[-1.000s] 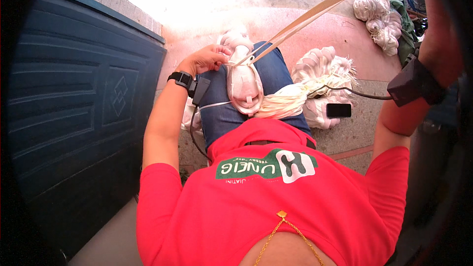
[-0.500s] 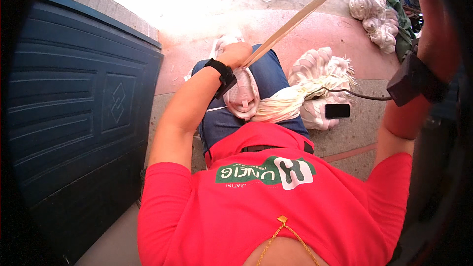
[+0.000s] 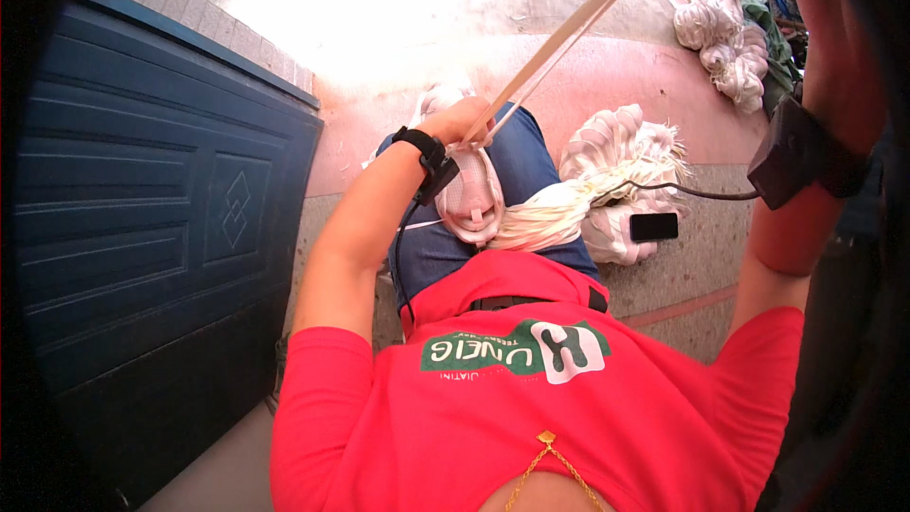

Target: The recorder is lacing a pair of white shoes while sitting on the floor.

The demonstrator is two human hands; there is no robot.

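A pale pink and white sneaker [image 3: 472, 192] rests on my lap, its heel end toward me. My left hand [image 3: 464, 120] is closed on its upper, fingers partly hidden. From there a cream shoelace [image 3: 578, 33] runs taut in two strands up to the upper right, beyond the top edge. My right forearm [image 3: 825, 47] reaches the same way, but its hand is out of view. A bundle of loose cream laces [image 3: 545, 215] lies across my thigh beside the sneaker.
More pale sneakers [image 3: 607, 147] sit bunched to the right of my legs, near a black phone [image 3: 654, 227]. A black cable [image 3: 701, 192] runs to the device on my right arm. Further bunched shoes [image 3: 711, 24] are at the far right. A blue panelled door [image 3: 171, 218] stands at left.
The lace's two strands have spread apart, and its far end has shifted left. My left hand stays at the sneaker, slightly turned. The whole view has shifted a little.
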